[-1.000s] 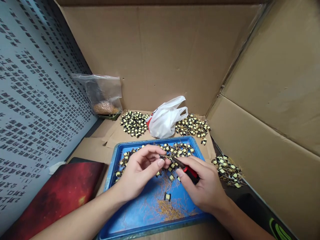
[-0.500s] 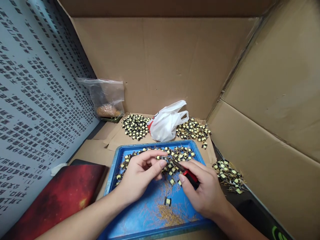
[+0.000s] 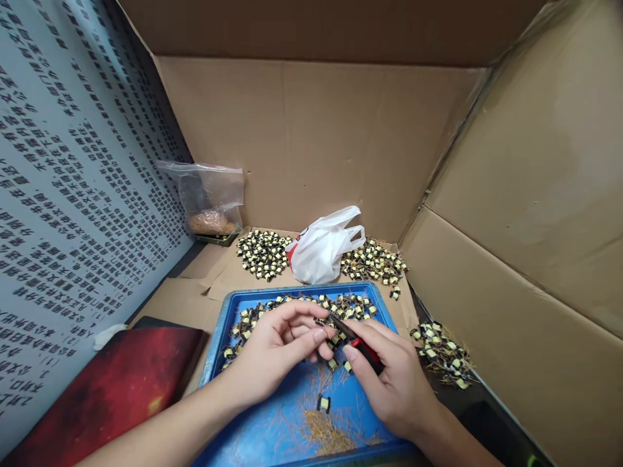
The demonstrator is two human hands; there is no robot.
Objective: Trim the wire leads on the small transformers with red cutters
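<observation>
My left hand (image 3: 280, 347) pinches a small yellow-and-black component (image 3: 322, 322) between thumb and fingers over the blue tray (image 3: 219, 337). My right hand (image 3: 389, 379) is closed round red-handled cutters (image 3: 363, 344), whose dark tip touches the component. Several more components (image 3: 350, 305) lie along the tray's far edge. One single component (image 3: 323, 403) and a scatter of thin cut wire bits (image 3: 326, 434) lie on the tray's near part.
Component piles (image 3: 263, 251) (image 3: 374, 259) flank a white plastic bag (image 3: 321, 250); another pile (image 3: 440, 353) lies right of the tray. A clear bag with brown bits (image 3: 210, 201) stands at back left. Cardboard walls (image 3: 341, 143) enclose the space; a printed panel (image 3: 63, 194) is on the left and a red mat (image 3: 111, 383) below it.
The view tilted a little, so everything sits lower in the picture. Both hands stay together over the tray, with the cutters at the held component.
</observation>
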